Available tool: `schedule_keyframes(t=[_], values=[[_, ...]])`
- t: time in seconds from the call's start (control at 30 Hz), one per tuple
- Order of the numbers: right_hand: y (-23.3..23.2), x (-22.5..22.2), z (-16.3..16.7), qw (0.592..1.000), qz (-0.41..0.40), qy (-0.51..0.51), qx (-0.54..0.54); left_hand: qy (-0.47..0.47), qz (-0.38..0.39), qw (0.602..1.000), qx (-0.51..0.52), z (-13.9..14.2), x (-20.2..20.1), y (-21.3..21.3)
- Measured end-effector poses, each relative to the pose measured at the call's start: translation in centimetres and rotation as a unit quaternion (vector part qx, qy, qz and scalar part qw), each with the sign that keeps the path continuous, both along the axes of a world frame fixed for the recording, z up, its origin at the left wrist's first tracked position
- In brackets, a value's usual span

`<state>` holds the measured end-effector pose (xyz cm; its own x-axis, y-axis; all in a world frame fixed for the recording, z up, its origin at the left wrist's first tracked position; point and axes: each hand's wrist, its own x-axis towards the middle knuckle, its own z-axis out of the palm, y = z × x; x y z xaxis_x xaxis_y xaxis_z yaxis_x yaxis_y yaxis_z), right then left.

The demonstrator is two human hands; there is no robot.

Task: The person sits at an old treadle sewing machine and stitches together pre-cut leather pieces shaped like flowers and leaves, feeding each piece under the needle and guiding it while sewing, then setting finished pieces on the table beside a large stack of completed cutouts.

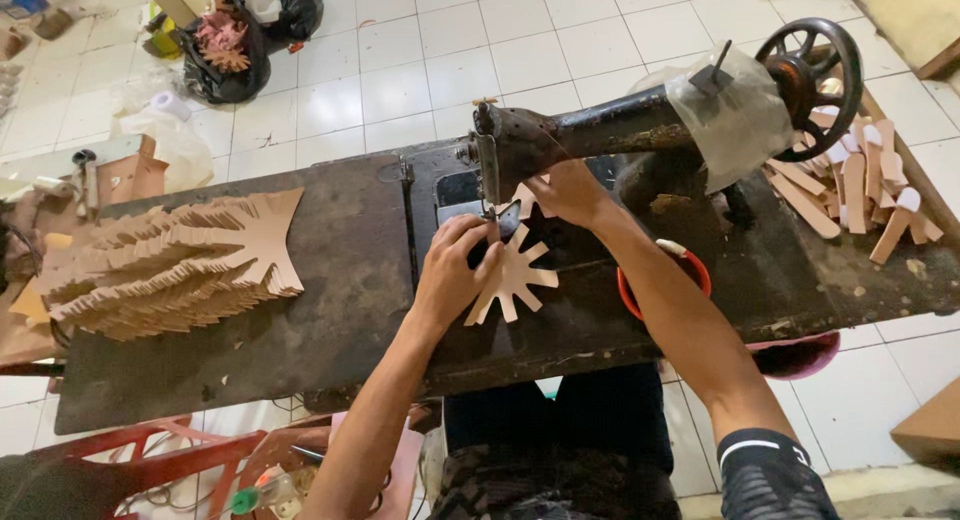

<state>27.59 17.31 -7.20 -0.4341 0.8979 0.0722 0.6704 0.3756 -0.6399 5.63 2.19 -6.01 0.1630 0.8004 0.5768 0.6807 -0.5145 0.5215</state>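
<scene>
Leather-coloured cut piece (512, 277) — a flat tan shape with radiating tabs, like a fan of fingers — lies on the bed of the old black sewing machine (610, 130), its upper edge at the needle area and its tabs spread toward the person. From the head view, the left hand (455, 270) rests on the piece's left side with fingers extended and pressed flat, holding the material down against the dark work table (330, 280). The right hand (568, 192) reaches in behind the needle bar; its fingers appear curled onto the far edge of the piece, but whether they pinch it or merely steady it cannot be told, since the machine head hides the fingertips. Judged from the layout, work on this piece is under way, not complete: it sits at the needle and no visible seam can be made out at this size. A tall stack of identical tabbed pieces (170, 270) sits well apart at the left end of the table; whether it is stitched or waiting cannot be told. A pile of narrow tan strips (850, 190) with pale ends lies at the right, near the handwheel (810, 75). A small red bowl (690, 270) stands just beside the right forearm.
</scene>
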Motion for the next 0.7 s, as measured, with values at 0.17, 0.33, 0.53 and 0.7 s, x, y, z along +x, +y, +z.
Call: schedule_keyframes(t=[0.17,0.33,0.53,0.7], values=[[-1.1,-0.9,0.7,0.983,0.029,-0.114,0.140,-0.011,0.005,1.000,0.009,0.6,-1.5,-1.5],[-4.2,-1.3,4.3,0.993,0.092,-0.010,0.068,-0.033,-0.005,0.999,0.005,1.2,-2.7,-2.7],[-5.3,-2.5,5.6,0.980,0.189,0.044,0.052,-0.031,-0.003,1.000,0.006,1.5,-4.0,-3.3],[-5.1,-2.0,5.2,0.994,0.112,-0.004,0.000,-0.033,0.000,0.999,0.007,1.7,-4.0,-3.8]])
